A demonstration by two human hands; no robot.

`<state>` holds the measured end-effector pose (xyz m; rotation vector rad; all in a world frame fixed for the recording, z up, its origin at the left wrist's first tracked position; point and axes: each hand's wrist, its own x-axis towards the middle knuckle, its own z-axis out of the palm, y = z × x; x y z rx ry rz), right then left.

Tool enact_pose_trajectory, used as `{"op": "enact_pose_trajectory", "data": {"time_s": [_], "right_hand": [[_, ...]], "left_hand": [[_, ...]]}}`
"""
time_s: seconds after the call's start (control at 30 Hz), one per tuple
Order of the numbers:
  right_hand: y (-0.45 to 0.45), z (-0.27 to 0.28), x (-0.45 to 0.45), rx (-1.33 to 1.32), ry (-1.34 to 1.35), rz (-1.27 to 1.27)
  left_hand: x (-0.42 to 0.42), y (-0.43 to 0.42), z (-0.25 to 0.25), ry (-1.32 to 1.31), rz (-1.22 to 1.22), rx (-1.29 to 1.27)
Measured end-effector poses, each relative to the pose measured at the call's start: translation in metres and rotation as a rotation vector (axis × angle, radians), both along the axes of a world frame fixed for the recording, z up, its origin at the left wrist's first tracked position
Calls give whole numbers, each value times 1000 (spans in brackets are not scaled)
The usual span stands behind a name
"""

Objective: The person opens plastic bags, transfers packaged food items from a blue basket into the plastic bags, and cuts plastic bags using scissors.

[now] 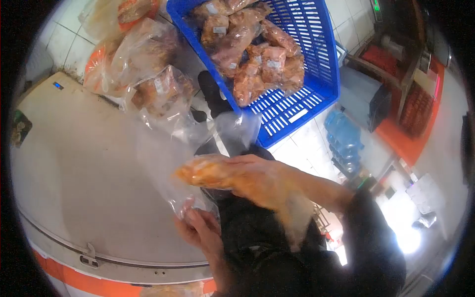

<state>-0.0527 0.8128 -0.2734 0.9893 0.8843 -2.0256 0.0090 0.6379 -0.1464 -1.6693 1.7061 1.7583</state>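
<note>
My right hand (257,173) is closed around a plastic-wrapped packet of orange-yellow food (210,173), which hangs down over my wrist side. Below and left of it, my left hand (200,227) pinches the edge of a large clear plastic bag (170,168). The bag stretches up from my left fingers toward the other bags, and the packet is at its right side. Whether the packet is inside the bag's mouth I cannot tell.
A blue basket (314,96) holding several wrapped meat packets (272,64) stands ahead. Filled clear bags (161,89) lie at the upper left, beside a pale flat lid (89,173). Blue bottles (344,141) and an orange-edged rack (401,141) are at right.
</note>
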Motion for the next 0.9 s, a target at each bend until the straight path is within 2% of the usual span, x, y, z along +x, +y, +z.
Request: {"op": "enact_pose_trajectory", "data": {"time_s": [0.03,0.13,0.2,0.27,0.3,0.37,0.43,0.47,0.5,0.57,0.63,0.7,0.73,0.77,0.8,0.83,0.9], "right_hand": [[-8,-6,6,29,-19,32],[-39,-29,26,68,-73,94],[-64,-48,40,69,-114,114],[-88,-64,54,63,-158,135],[-100,-72,60,52,-179,143],[-119,-83,74,27,-218,189],[-126,-80,84,-21,-234,293],[-122,-68,81,-71,-141,427],[-110,-49,70,-133,26,581],[-61,-2,27,-302,510,728],[-5,5,-6,-545,319,532],[63,-26,-8,-313,172,270],[96,-56,1,178,79,350],[124,-89,4,367,72,206],[153,-127,14,754,104,262],[187,-166,21,977,93,475],[241,-235,51,1070,2,498]], "left_hand": [[6,3,5,27,-41,-25],[36,20,19,119,-143,123],[54,25,30,-14,-298,121],[83,23,31,-60,-401,-58],[106,17,20,-34,-426,-232],[62,17,25,-182,57,-196],[18,2,22,-218,58,-187],[10,-3,9,-213,74,-172],[2,-8,-4,-208,90,-158],[3,-12,-29,-183,138,-118],[4,-5,-49,-165,127,-48],[8,1,-61,-186,97,-32],[9,2,-67,-203,73,-49],[9,3,-74,-218,46,-64],[11,2,-81,-223,42,-61],[13,-1,-88,-230,40,-61],[14,0,-101,-251,12,-107]]}}
